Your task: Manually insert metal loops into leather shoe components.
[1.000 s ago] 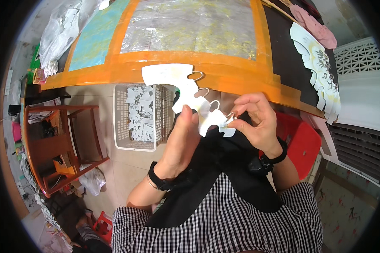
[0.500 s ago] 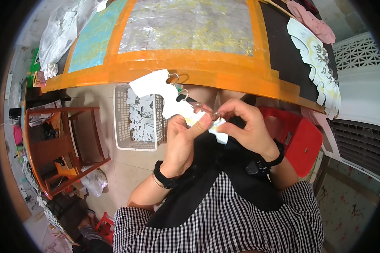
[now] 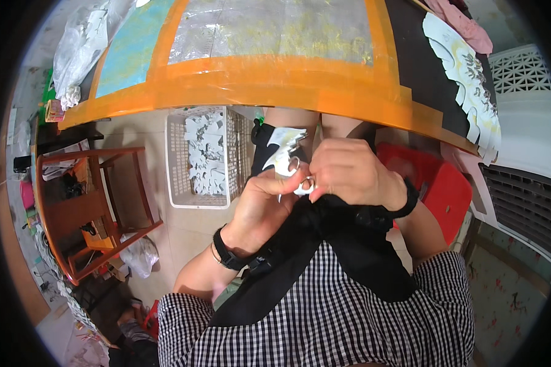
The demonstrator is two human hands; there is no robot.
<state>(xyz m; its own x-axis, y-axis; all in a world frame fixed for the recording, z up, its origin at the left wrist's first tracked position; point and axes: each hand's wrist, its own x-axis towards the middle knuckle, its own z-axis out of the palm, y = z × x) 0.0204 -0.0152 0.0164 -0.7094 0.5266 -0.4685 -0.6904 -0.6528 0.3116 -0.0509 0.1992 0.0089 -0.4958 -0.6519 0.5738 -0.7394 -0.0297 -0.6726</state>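
Observation:
My left hand point(image 3: 260, 205) is closed on a white, wavy-edged card strip point(image 3: 280, 150) with metal rings point(image 3: 295, 164) along it. The strip is turned nearly edge-on above my lap, its far end rising past my left thumb. Against its near end, beside another ring, my right hand point(image 3: 358, 174) is closed with the fingers curled, close to the left thumb. What lies inside the right fingers is mostly hidden, though they appear to grip the strip's end.
Ahead is a table edge covered in orange tape point(image 3: 226, 92). A white plastic basket point(image 3: 228, 177) of similar pieces stands on the floor, near a wooden chair point(image 3: 73, 214). More ringed strips point(image 3: 465, 79) lie at the table's right, above a red plastic seat point(image 3: 450, 196).
The strip has swung from lying broadside toward the left to nearly edge-on. My right hand has rolled over so its back shows, and the view has shifted slightly.

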